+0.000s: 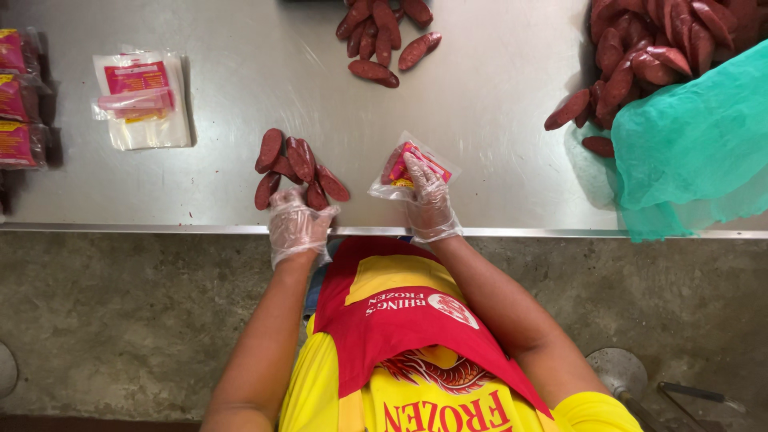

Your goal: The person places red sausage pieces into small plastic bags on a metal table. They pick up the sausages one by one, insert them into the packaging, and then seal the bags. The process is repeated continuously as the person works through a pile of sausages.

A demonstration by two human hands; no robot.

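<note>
While sealed packs sit stacked at the tabletop's left edge beside a pile of empty pouches, most sausages are judged unpacked. Near the front edge, the gloved left hand rests fingers-down on a small sausage cluster, gripping none clearly. Just right, the right hand pinches a partly filled pouch. Loose heaps lie at the far edge and right corner.

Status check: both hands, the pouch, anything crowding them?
Left hand on sausages. Right hand holds pouch, grip shut. Nothing between them.
</note>
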